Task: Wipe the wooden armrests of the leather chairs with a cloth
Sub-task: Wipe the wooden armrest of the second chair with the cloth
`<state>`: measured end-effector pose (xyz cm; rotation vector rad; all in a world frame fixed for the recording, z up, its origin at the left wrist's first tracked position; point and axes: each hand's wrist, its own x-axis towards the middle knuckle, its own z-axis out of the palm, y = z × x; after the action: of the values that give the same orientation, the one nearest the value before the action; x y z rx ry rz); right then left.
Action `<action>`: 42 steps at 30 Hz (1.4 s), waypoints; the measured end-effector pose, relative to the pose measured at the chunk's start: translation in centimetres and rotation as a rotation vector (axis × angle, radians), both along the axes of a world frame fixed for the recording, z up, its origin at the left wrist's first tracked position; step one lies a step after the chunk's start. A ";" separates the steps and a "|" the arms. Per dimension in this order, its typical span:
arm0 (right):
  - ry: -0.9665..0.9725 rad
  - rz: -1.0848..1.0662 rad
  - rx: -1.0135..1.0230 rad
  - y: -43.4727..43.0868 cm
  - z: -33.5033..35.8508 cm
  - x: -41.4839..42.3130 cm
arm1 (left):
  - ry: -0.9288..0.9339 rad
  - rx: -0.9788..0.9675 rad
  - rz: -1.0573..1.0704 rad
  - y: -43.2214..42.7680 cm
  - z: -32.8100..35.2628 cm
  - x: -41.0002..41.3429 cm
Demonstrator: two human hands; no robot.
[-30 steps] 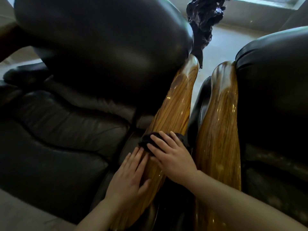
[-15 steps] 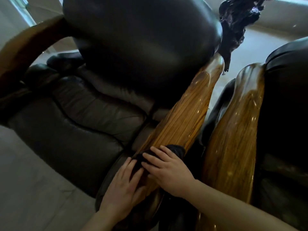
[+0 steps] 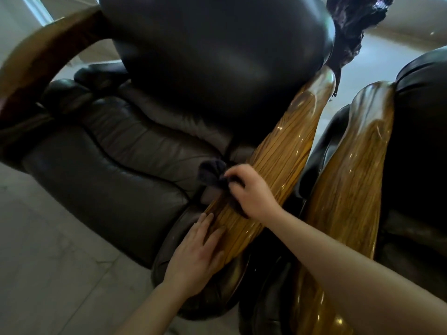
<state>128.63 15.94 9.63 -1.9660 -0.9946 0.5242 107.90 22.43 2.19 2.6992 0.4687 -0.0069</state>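
Two dark leather chairs stand side by side. The nearer chair's glossy striped wooden armrest (image 3: pixel 287 151) runs diagonally through the middle of the head view. My right hand (image 3: pixel 251 189) grips a dark cloth (image 3: pixel 210 174) bunched at the armrest's left edge, beside the seat cushion. My left hand (image 3: pixel 196 255) lies flat with fingers spread on the lower end of the same armrest. The second chair's wooden armrest (image 3: pixel 350 189) runs parallel on the right. A darker wooden armrest (image 3: pixel 36 66) curves at the far left.
The black leather backrest (image 3: pixel 217 49) bulges above the brown seat cushion (image 3: pixel 116 170). A crumpled dark object (image 3: pixel 350 22) sits behind the armrest's far tip. Pale tiled floor (image 3: pixel 48 274) lies at the lower left. The second chair's leather (image 3: pixel 423 117) fills the right.
My right hand has gathered the cloth from flat on the armrest into a bunch at its left edge. My left hand has slid lower down the armrest. The view has swung left.
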 end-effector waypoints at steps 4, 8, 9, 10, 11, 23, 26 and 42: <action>-0.606 0.651 -0.261 -3.5 -3.9 -2.1 | 0.036 -0.013 0.017 -0.4 -0.9 -0.5; -0.919 0.736 -0.370 -3.9 -3.6 2.2 | 0.032 0.005 -0.028 0.2 -0.7 -0.9; -0.928 0.645 -0.387 -4.0 -3.4 3.6 | 0.031 0.002 -0.040 0.4 -0.4 -0.9; -0.919 0.509 -0.399 -4.2 -3.3 5.1 | 0.032 -0.003 -0.046 0.5 -0.2 -0.9; -0.903 0.345 -0.400 -4.4 -3.2 6.3 | 0.033 -0.011 -0.043 0.6 0.0 -0.9; -0.984 0.305 -0.299 -8.9 -6.2 -0.1 | 0.083 0.011 0.019 -0.9 1.7 2.5; -0.993 -0.004 -0.343 -7.5 -3.0 3.4 | 0.103 0.035 0.028 -1.9 1.8 3.8; -0.714 -0.177 -0.361 -24.9 -4.5 -1.1 | 0.166 -0.054 0.055 -4.7 3.7 5.4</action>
<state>127.53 -8.98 5.12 -2.6194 -1.1839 -0.1381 113.31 17.70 5.89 2.6435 0.5835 -0.2261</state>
